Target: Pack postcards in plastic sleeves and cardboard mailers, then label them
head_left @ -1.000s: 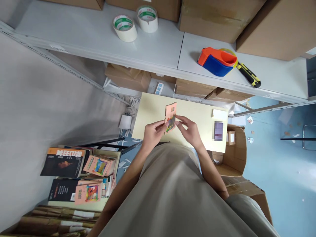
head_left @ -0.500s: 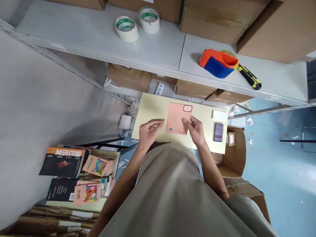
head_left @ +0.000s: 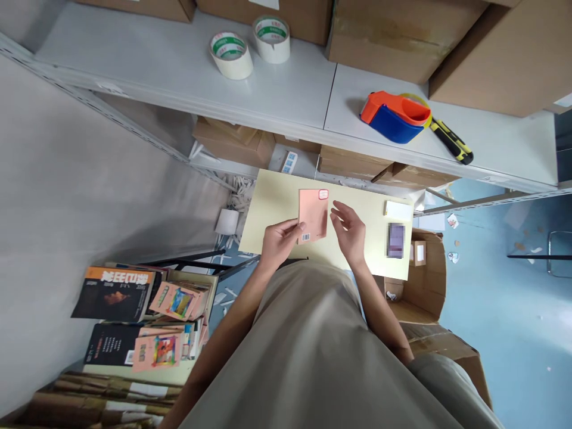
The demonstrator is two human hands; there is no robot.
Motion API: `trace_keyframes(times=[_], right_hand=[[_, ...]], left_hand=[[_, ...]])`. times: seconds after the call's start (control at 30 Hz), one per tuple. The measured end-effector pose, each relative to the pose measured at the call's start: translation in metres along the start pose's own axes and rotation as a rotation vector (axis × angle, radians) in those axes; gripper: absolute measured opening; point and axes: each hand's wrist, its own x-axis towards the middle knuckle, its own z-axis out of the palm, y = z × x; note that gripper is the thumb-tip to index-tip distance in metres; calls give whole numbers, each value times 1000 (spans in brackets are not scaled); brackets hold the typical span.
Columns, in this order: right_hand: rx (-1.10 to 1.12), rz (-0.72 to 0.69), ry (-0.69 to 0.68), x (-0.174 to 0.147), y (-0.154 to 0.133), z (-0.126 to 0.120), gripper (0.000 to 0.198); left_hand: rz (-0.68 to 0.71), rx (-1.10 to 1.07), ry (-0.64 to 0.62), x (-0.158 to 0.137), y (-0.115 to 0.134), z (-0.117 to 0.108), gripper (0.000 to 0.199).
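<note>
A thin pink book (head_left: 314,211) with a barcode at its lower left and a red-bordered label at its upper right is held over the pale yellow tabletop (head_left: 272,196). My left hand (head_left: 282,239) grips its lower left edge, the thumb on the cover and the fingers behind. Just off the book's right edge is my right hand (head_left: 349,231), fingers apart and curved, holding nothing. Farther right on the tabletop lie a small white box (head_left: 398,210) and a blurred purple object (head_left: 395,240).
On the grey shelf (head_left: 295,89) ahead stand tape rolls (head_left: 231,56), an orange and blue tape dispenser (head_left: 395,116), a yellow-black utility knife (head_left: 451,140) and cartons (head_left: 402,42). Stacked books (head_left: 118,295) lie at lower left; an open carton (head_left: 422,280) stands right of the tabletop.
The pink book has passed from my right hand to my left and now tilts, a little farther left. My right hand has let go and its fingers have spread.
</note>
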Motion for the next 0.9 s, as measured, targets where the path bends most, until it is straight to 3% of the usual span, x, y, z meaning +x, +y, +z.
trace_keyframes(times=[0.13,0.3,0.57,0.9], right_hand=[[23,14,-130,-9,-1,14,57],[29,10,-203,-8,-1,13,52],[137,77,-207,3,0,-22,54],[181,102,-265,-2,-1,-21,56]], left_hand=[[110,155,-23,-7,7,10,43],[105,42,-96,-9,7,14,49],[-8,-98,34,2,12,-16,48],[6,-123,78,5,12,-16,39]])
